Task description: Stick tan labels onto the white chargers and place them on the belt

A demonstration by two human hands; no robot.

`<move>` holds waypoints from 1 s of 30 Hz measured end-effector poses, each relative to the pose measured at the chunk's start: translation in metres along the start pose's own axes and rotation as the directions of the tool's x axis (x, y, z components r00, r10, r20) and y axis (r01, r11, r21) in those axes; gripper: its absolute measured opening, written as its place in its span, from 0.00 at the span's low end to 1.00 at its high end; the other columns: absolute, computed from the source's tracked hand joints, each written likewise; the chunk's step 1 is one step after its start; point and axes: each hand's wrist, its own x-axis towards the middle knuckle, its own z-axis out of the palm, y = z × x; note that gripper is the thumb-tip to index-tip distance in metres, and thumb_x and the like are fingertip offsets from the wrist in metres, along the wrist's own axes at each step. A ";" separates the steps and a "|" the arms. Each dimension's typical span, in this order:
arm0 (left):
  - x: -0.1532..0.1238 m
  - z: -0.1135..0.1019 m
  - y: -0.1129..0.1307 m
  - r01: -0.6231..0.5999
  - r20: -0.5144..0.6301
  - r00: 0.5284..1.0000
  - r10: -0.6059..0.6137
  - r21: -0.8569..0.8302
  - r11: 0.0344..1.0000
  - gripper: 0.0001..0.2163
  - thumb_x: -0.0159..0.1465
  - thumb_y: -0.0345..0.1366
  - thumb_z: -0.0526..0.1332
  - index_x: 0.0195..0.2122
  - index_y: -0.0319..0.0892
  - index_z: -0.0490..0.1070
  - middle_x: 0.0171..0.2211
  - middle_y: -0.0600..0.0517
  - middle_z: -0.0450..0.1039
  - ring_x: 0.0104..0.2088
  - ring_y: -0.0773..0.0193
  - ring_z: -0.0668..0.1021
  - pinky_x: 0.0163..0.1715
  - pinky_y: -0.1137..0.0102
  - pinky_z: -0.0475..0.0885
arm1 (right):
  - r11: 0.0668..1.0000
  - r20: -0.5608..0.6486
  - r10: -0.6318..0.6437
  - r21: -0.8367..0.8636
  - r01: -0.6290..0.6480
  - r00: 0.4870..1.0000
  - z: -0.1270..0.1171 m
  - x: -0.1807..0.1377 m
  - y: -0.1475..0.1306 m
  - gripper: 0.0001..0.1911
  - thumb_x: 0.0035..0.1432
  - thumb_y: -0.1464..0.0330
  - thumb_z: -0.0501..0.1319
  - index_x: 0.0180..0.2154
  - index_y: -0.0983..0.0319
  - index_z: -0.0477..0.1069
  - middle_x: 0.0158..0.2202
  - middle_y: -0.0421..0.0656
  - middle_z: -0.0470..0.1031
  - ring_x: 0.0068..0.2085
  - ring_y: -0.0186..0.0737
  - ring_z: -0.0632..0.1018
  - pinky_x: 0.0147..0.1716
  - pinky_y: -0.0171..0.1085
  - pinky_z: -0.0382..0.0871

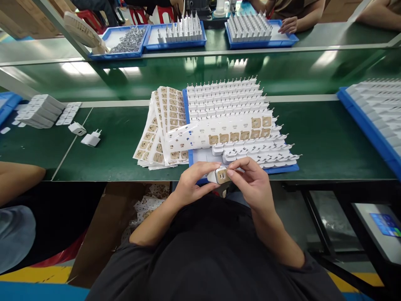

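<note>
My left hand (194, 180) grips a white plug charger (212, 177) between thumb and fingers, its port face turned towards me. On that face lies a tan sticker (222, 176) with slots. My right hand (252, 182) pinches the sticker's right edge between thumb and index finger; whether the whole sticker touches the face I cannot tell. Just beyond my hands stands a blue tray (283, 169) with rows of white chargers (224, 98), pins up. Across these rows lies a partly used sticker sheet (200, 129). More sticker sheets (159, 129) are fanned out left of the tray.
Two loose chargers (91, 138) and stacked white pieces (42, 110) lie on the left. Another blue tray (372, 125) of chargers stands at right. Beyond the green divider are a fan (82, 31), trays with parts (175, 43) and a co-worker's hand (288, 25). A neighbour's arm (20, 179) rests at left.
</note>
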 end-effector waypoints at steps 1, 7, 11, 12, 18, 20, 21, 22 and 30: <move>0.000 0.000 0.000 -0.001 -0.001 1.000 0.001 0.002 1.000 0.22 0.67 0.37 0.67 0.61 0.45 0.69 0.52 0.41 0.80 0.52 0.55 0.83 0.52 0.62 0.78 | 1.000 -0.005 -0.003 -0.012 0.003 1.000 0.001 0.000 0.000 0.03 0.62 0.66 0.67 0.37 0.56 0.75 0.35 0.40 0.75 0.38 0.38 0.78 0.38 0.36 0.78; -0.002 0.000 0.000 -0.006 -0.007 1.000 0.006 0.013 1.000 0.22 0.66 0.36 0.68 0.61 0.45 0.69 0.52 0.41 0.81 0.53 0.55 0.82 0.53 0.62 0.77 | 0.997 -0.036 -0.010 -0.076 0.008 0.999 0.005 -0.002 0.000 0.05 0.62 0.64 0.68 0.37 0.56 0.74 0.35 0.40 0.75 0.36 0.38 0.78 0.36 0.37 0.79; -0.003 0.001 -0.001 -0.011 -0.020 1.000 0.011 0.010 1.000 0.22 0.65 0.35 0.68 0.60 0.44 0.70 0.52 0.40 0.81 0.53 0.56 0.82 0.53 0.63 0.77 | 0.989 -0.059 -0.043 -0.143 0.035 0.997 0.009 -0.004 -0.001 0.04 0.63 0.65 0.67 0.37 0.56 0.74 0.35 0.40 0.76 0.34 0.38 0.78 0.36 0.37 0.79; -0.003 0.001 -0.001 -0.006 -0.024 1.000 0.007 0.012 1.000 0.22 0.66 0.35 0.68 0.60 0.44 0.70 0.52 0.41 0.81 0.53 0.56 0.82 0.53 0.63 0.77 | 0.984 -0.064 -0.055 -0.172 0.044 0.996 0.010 -0.004 -0.001 0.04 0.63 0.65 0.67 0.37 0.56 0.73 0.35 0.40 0.76 0.34 0.38 0.78 0.36 0.38 0.79; -0.010 0.005 -0.001 0.039 -0.091 0.995 -0.037 0.023 0.999 0.20 0.66 0.36 0.67 0.59 0.46 0.70 0.53 0.43 0.80 0.53 0.55 0.82 0.53 0.60 0.78 | 0.911 -0.100 -0.215 -0.378 0.163 0.971 0.015 -0.004 0.000 0.07 0.60 0.66 0.69 0.40 0.54 0.75 0.39 0.43 0.74 0.36 0.42 0.77 0.32 0.40 0.79; -0.015 0.009 -0.003 0.064 -0.143 0.988 -0.063 -0.002 0.998 0.19 0.67 0.38 0.67 0.58 0.47 0.69 0.53 0.43 0.80 0.54 0.53 0.82 0.53 0.58 0.78 | 0.934 -0.095 -0.183 -0.328 0.143 0.978 0.016 -0.002 0.001 0.08 0.60 0.64 0.69 0.42 0.53 0.76 0.40 0.45 0.72 0.38 0.43 0.76 0.28 0.39 0.79; -0.017 0.011 -0.004 0.085 -0.166 0.982 -0.087 -0.020 0.996 0.19 0.67 0.38 0.67 0.57 0.48 0.69 0.53 0.42 0.79 0.55 0.52 0.82 0.54 0.57 0.78 | 0.960 -0.061 -0.131 -0.257 0.111 0.990 0.016 -0.001 0.002 0.09 0.61 0.63 0.69 0.43 0.53 0.76 0.41 0.45 0.71 0.38 0.43 0.76 0.27 0.39 0.79; -0.019 0.014 -0.005 0.109 -0.184 0.976 -0.114 -0.038 0.993 0.18 0.67 0.39 0.66 0.57 0.48 0.68 0.54 0.42 0.79 0.55 0.52 0.81 0.54 0.56 0.78 | 0.983 -0.009 -0.071 -0.171 0.069 0.997 0.017 -0.001 0.003 0.10 0.61 0.62 0.68 0.45 0.53 0.76 0.41 0.45 0.71 0.39 0.43 0.75 0.27 0.37 0.79; -0.020 0.025 -0.011 0.032 -0.299 0.954 -0.035 -0.015 0.999 0.17 0.65 0.35 0.69 0.53 0.49 0.66 0.54 0.42 0.78 0.55 0.54 0.81 0.52 0.56 0.80 | 0.950 0.123 0.056 0.300 -0.091 0.991 0.025 -0.003 0.019 0.08 0.63 0.64 0.67 0.44 0.53 0.78 0.41 0.42 0.66 0.37 0.38 0.72 0.26 0.33 0.74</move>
